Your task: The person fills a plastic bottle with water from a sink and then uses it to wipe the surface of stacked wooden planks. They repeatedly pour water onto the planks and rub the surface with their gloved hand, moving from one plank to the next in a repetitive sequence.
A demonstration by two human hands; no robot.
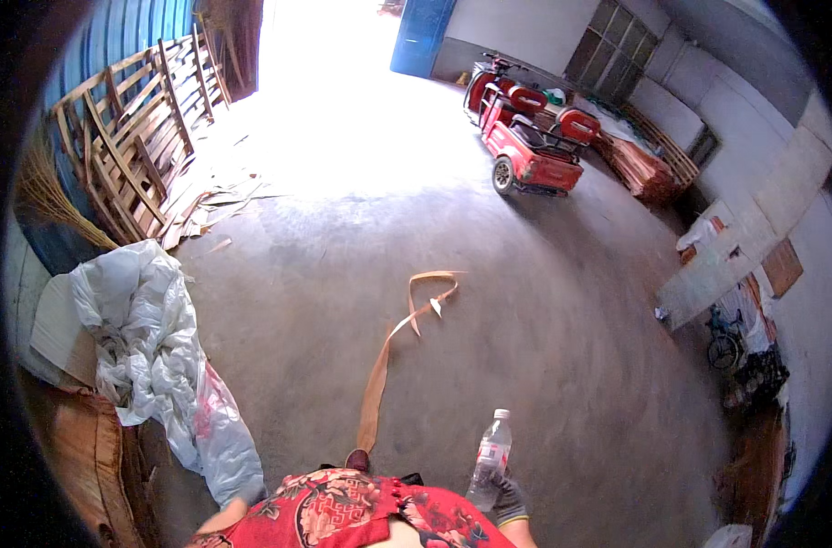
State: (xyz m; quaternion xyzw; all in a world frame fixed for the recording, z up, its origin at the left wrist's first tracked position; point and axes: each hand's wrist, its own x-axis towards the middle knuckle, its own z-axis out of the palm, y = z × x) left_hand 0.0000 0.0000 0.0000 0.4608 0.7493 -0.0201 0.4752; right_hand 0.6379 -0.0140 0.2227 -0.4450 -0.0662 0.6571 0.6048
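Note:
My right hand (508,501), in a dark grey glove with a lighter cuff, is closed around the lower part of a clear plastic bottle (491,461). The bottle has a white cap and a label with some red, and leans slightly to the right. At the lower left, part of my left arm (226,517) shows beside the lower end of a crumpled white plastic sheet (151,320). Its fingers are hidden, so any hold on the sheet cannot be made out. A long brown strip (376,393) lies ahead of my shoe (358,459), twisting into a loop at its far end.
Wooden pallets (137,137) lean on the blue wall at left, with a straw broom (64,196) and flat scraps (201,215) near them. A red three-wheeler (535,164) stands at the far right before stacked boards (649,169). A pillar (754,224) and a bicycle (725,347) are at right.

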